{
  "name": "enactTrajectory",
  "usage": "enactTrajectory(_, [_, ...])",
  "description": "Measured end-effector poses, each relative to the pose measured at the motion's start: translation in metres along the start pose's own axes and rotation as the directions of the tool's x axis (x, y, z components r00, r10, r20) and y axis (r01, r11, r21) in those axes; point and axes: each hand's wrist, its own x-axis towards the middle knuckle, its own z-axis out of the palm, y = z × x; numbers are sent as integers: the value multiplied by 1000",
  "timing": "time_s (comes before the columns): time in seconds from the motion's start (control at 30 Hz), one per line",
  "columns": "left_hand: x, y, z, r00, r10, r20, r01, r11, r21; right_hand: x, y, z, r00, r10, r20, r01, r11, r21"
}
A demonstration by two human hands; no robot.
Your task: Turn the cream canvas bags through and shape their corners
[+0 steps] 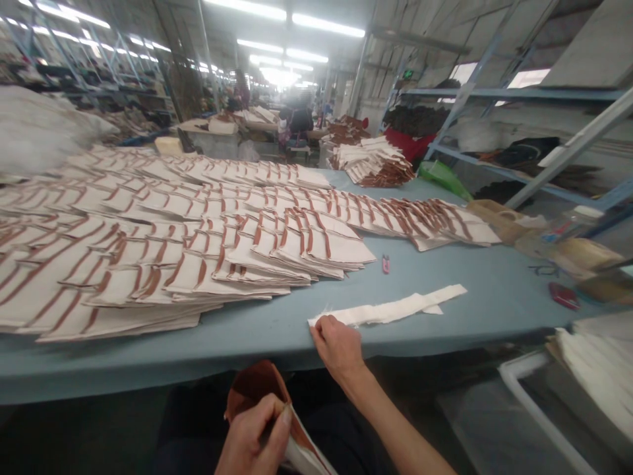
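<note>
My left hand (260,432) pinches the edge of a brown-and-white fabric piece (257,386) above my lap, below the table's front edge. Its brown side faces up at the top, and white cloth trails down to the right. Out on the table, my right hand (339,346) has its fingers closed on the left end of a white fabric strip (390,310). The strip lies flat, its edge frayed near my fingers. Beyond it lies a small pink-handled tool (386,264), probably thread snips.
Overlapping rows of white cloth pieces with brown bands (188,264) cover the left of the blue-covered table (277,336). Another pile (373,161) lies at the back. A red object (564,295) sits at right, near a metal-framed shelf (519,95).
</note>
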Motion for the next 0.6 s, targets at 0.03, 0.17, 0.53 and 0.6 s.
enactTrajectory(0.03, [2,1,-2,1000,4,-5,-4,1000,21,0,2,2,1000,-7,-3,7,1000,3])
enactTrajectory(0.17, [15,5,-7,999,-1,-35,7,988,152,0,13,-1,1000,-26,-13,26,997,73])
enactTrajectory(0.53, [80,25,23,998,0,57,1,1000,-27,-3,42,-6,1000,-13,11,5,854,520])
enactTrajectory(0.6, [92,27,30,999,2,54,0,999,-44,-2,45,-3,1000,-16,9,8,819,574])
